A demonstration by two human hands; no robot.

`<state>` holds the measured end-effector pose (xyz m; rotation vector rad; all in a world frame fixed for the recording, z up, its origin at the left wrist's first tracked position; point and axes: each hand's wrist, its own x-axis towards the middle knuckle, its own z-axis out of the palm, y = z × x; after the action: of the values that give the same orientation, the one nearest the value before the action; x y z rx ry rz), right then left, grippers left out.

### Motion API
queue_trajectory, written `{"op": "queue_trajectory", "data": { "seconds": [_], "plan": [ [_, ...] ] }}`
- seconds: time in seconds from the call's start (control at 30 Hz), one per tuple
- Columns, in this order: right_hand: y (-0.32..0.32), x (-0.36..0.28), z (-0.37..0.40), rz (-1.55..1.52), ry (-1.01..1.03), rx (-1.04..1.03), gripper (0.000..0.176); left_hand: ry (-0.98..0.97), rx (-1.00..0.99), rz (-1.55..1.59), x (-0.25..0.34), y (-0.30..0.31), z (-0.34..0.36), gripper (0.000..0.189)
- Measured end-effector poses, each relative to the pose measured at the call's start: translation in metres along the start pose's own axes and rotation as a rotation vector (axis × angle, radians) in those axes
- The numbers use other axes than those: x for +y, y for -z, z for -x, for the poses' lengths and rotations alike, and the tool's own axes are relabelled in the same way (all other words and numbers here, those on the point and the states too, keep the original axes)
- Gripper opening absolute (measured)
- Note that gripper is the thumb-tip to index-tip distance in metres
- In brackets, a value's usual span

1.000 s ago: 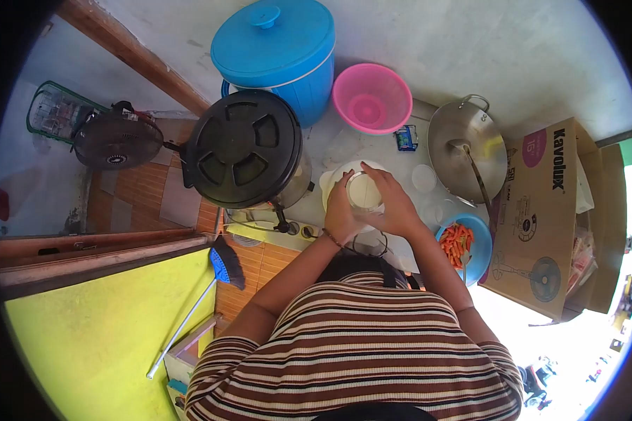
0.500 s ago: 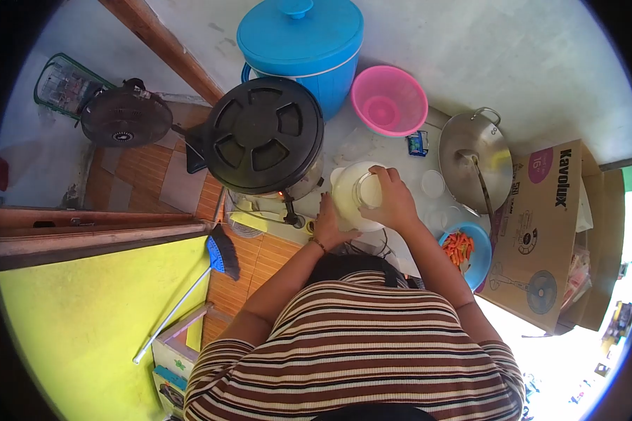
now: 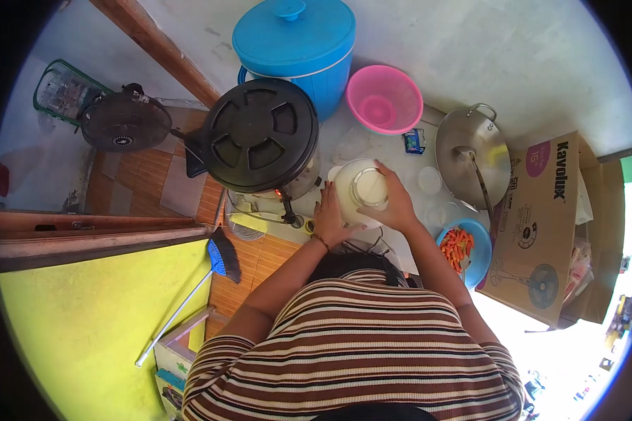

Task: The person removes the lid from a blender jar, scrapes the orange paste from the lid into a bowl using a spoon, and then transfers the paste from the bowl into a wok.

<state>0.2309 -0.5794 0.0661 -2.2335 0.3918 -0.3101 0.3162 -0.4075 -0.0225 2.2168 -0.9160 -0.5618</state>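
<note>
Left hand (image 3: 332,219) lies flat against white jug (image 3: 345,201); right hand (image 3: 395,203) grips its lid (image 3: 369,188).

The black round-lidded cooker (image 3: 260,140) stood just left of the white round plastic jug (image 3: 350,203), closing that side. Behind the jug, bare pale counter (image 3: 386,151) lay open up to the pink plastic basin (image 3: 384,98). To the jug's right, small clear cups (image 3: 428,180) and a lidded steel wok (image 3: 470,151) crowded in.
</note>
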Motion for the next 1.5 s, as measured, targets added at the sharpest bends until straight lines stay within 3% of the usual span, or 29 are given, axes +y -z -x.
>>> {"op": "queue_trajectory", "data": {
  "seconds": [0.07,0.17,0.47,0.57,0.67,0.77,0.97,1.27,1.5],
  "plan": [
    [-0.007,0.022,0.013,-0.289,-0.074,0.036,0.102,-0.003,0.005,-0.016,0.000,0.001,-0.001,0.135],
    [-0.019,0.047,0.033,-0.101,-0.112,0.051,0.102,-0.053,0.010,-0.016,0.012,0.013,-0.007,0.132],
    [-0.024,0.053,0.034,-0.153,-0.053,0.032,0.092,-0.347,-0.033,0.117,0.017,0.027,-0.030,0.109],
    [-0.015,0.040,0.027,-0.289,-0.024,0.069,0.083,-0.441,0.058,0.443,0.022,0.027,-0.039,0.091],
    [-0.011,0.026,0.013,-0.427,0.007,0.139,0.061,-0.232,-0.023,1.098,0.040,0.022,-0.047,0.071],
    [-0.025,0.031,-0.003,-0.723,-0.122,0.180,0.043,-0.135,-0.153,1.324,0.042,0.018,-0.057,0.054],
    [-0.038,0.032,-0.017,-0.680,-0.304,0.208,0.029,-0.067,-0.082,1.297,0.051,0.011,-0.052,0.045],
    [-0.043,0.039,-0.016,-0.719,-0.319,0.205,0.026,-0.177,0.038,1.074,0.035,-0.010,-0.059,0.043],
    [-0.039,0.041,-0.020,-0.743,-0.288,0.178,0.023,-0.191,0.100,1.082,0.039,-0.010,-0.058,0.039]
  ]
}}
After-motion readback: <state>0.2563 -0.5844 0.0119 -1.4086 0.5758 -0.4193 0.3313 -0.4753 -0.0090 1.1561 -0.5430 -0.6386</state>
